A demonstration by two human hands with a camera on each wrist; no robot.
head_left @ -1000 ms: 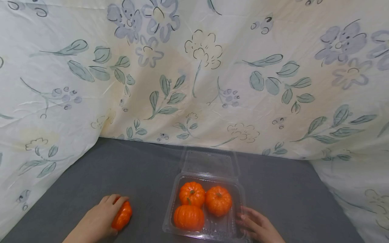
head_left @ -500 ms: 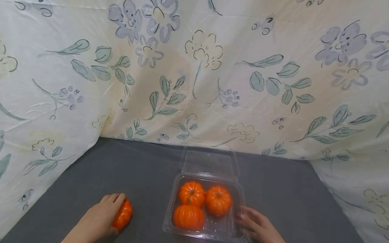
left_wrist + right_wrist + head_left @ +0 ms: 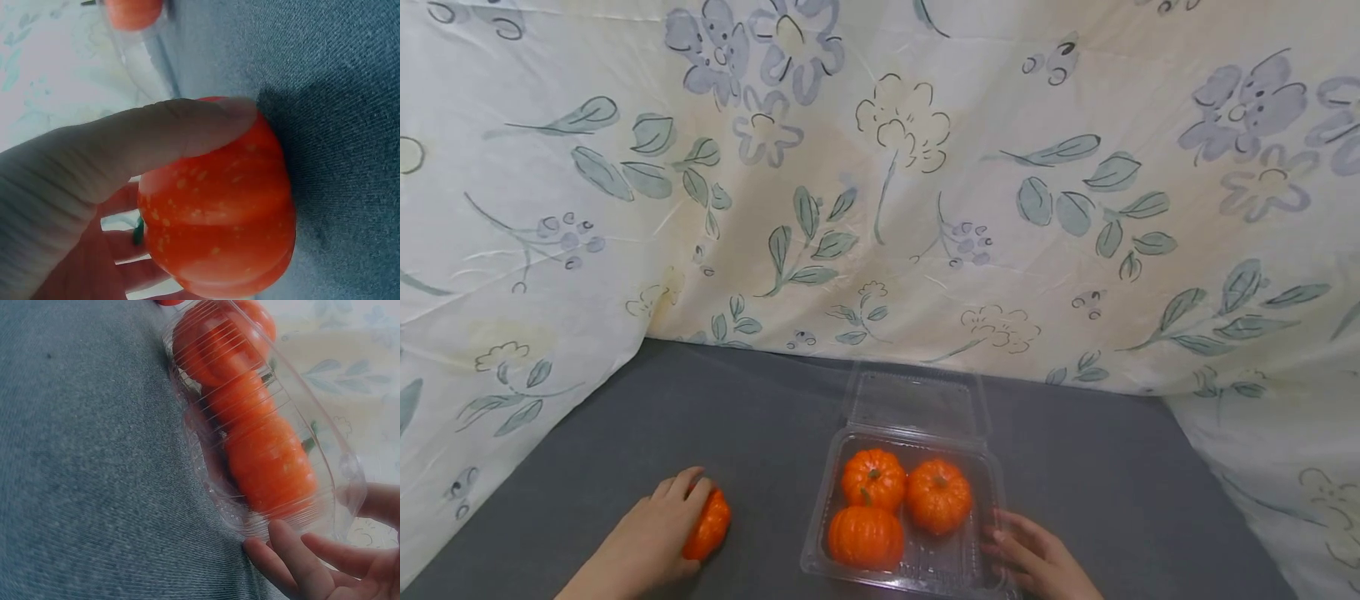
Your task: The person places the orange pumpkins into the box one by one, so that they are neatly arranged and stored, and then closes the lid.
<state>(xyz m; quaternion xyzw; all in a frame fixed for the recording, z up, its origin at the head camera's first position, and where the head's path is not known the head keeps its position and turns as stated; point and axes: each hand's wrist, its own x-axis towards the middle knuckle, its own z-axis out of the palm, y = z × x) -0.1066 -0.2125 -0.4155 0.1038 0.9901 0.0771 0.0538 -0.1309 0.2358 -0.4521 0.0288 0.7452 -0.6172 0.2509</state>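
Note:
At the lower left of the head view, my left hand grips a small glossy orange pumpkin. In the left wrist view the thumb lies across this ribbed, yellow-speckled pumpkin, while the fingers curl round its far side; a green stem shows between them. It sits close against the grey cloth. My right hand holds the right side of a clear plastic clamshell box, thumb at the rim and fingertips against the outer wall. Inside the box are three orange pumpkins, grouped toward the left and back.
The box's transparent lid lies folded back behind it. Dark grey cloth covers the table. A pale floral curtain hangs along the back and both sides.
My left hand has shifted its fingers over the pumpkin, which has moved very slightly to the right. The right hand, the box and its pumpkins stay put.

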